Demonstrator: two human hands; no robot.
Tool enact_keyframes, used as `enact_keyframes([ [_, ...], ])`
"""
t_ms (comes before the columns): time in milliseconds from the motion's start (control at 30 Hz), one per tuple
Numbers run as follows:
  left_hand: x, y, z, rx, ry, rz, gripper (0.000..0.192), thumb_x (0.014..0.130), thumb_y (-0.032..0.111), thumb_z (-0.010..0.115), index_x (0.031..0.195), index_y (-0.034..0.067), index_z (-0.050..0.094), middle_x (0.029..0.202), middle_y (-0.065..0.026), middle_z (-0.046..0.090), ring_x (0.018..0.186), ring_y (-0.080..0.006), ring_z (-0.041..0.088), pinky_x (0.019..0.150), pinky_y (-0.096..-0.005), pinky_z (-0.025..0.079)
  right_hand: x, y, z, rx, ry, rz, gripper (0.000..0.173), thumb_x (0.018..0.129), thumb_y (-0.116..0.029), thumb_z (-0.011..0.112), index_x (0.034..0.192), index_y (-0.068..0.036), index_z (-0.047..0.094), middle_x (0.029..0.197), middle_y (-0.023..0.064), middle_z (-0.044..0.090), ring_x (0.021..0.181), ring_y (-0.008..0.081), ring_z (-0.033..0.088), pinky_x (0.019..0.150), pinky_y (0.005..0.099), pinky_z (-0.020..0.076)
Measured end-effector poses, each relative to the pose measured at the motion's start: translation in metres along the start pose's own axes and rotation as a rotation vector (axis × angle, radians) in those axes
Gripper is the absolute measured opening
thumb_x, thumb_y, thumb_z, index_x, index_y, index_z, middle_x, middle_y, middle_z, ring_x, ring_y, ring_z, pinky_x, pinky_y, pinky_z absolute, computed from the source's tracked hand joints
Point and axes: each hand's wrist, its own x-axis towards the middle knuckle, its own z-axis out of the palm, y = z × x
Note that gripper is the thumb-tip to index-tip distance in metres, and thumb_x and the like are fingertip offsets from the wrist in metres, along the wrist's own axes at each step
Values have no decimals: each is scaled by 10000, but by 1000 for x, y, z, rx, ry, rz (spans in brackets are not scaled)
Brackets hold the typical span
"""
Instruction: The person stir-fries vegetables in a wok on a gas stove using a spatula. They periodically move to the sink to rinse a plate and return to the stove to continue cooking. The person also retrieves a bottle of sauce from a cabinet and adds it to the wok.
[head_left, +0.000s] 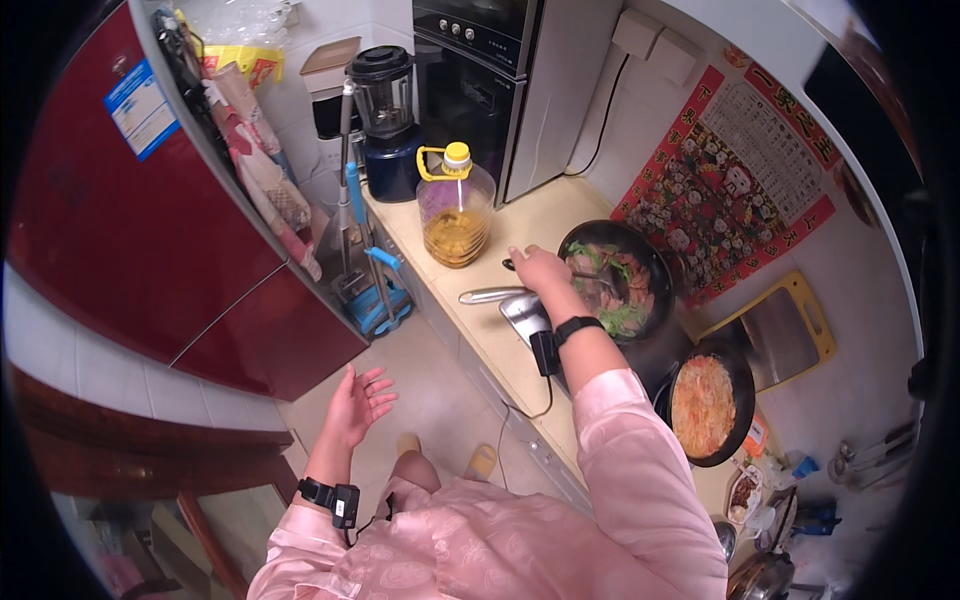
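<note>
My right hand (541, 270) is closed around the handle of a spatula (600, 281), whose head rests among the food in a black wok (660, 300). Sliced meat (637, 289) and green vegetable pieces (619, 322) fill the wok. Just below that hand lies a silver metal handle (491, 295); what it joins is partly covered by my forearm. My left hand (362, 401) hangs over the floor beside the counter, empty, fingers apart. A large oil bottle (456, 217) with a yellow cap stands left of the wok, part filled with golden oil.
A black pan (742, 420) of orange-red shredded food sits nearer me. Behind it a yellow-edged cutting board (814, 330) leans on the wall. A blender (384, 124) and a black cabinet appliance (469, 97) stand at the far end. The red refrigerator (150, 247) is left; a cable crosses the counter edge.
</note>
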Motion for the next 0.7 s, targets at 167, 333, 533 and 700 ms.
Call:
enact_keyframes([
  [167,96,57,33,193,-173,-146,717,977,656,310,1331,65,508,1133,-76,624,987,-225,632,864,-343,496,30,-20,-2,-283,-171,138,816,900,-722,307,1239,-65,652,1287,177,615,1218,328,575,992,397,456],
  [333,189,90,80,439,-453,-304,703,976,654,326,1366,94,494,1194,-65,591,1029,-190,584,898,-358,465,-15,14,-42,-118,-352,265,554,846,-492,508,1102,-46,714,1105,199,688,837,322,714,774,387,556],
  [533,237,68,144,476,-661,-599,619,962,638,414,1280,131,576,1173,-89,620,1049,-262,599,871,-435,488,-106,106,-34,164,341,669,644,844,-209,586,1439,-38,406,1184,285,632,1124,362,618,967,374,475],
  [700,250,63,164,506,-736,-739,556,953,638,444,1182,155,596,1081,-75,679,848,-240,669,714,-334,478,-159,101,-95,-130,134,652,398,896,-309,611,1270,-174,637,1162,193,659,1113,356,615,955,411,482],
])
